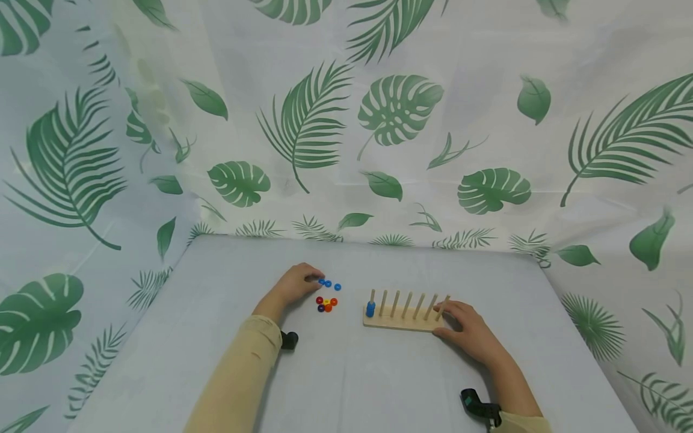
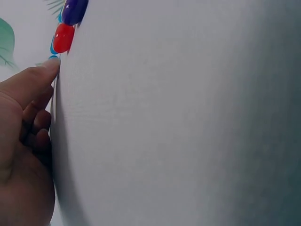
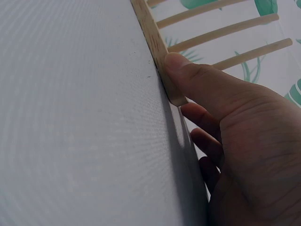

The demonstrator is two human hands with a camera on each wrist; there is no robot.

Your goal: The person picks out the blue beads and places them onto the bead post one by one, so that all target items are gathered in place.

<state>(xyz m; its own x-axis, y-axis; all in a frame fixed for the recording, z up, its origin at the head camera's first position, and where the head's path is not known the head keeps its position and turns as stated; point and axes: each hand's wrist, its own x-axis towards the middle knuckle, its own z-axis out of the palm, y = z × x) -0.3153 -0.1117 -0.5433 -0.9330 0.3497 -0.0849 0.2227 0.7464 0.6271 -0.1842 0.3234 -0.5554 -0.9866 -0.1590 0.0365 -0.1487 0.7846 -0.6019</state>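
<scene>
My left hand [image 1: 296,285] pinches a blue bead [image 1: 322,281] between thumb and fingertips, low over the table. In the left wrist view, only a sliver of that blue bead [image 2: 54,57] shows at the thumb tip. Two more blue beads [image 1: 338,287] lie just to its right. A wooden peg rack [image 1: 400,322] stands to the right, with blue beads [image 1: 370,309] stacked on its leftmost peg. My right hand [image 1: 472,334] grips the rack's right end. The right wrist view has the thumb of this hand [image 3: 249,122] on the base's edge [image 3: 157,42], other fingers behind it.
Red, orange, yellow and dark purple beads [image 1: 328,308] lie in a small cluster in front of the blue ones. A pale cloth covers the table [image 1: 346,373]. Leaf-patterned curtains [image 1: 335,204] hang behind it and at both sides.
</scene>
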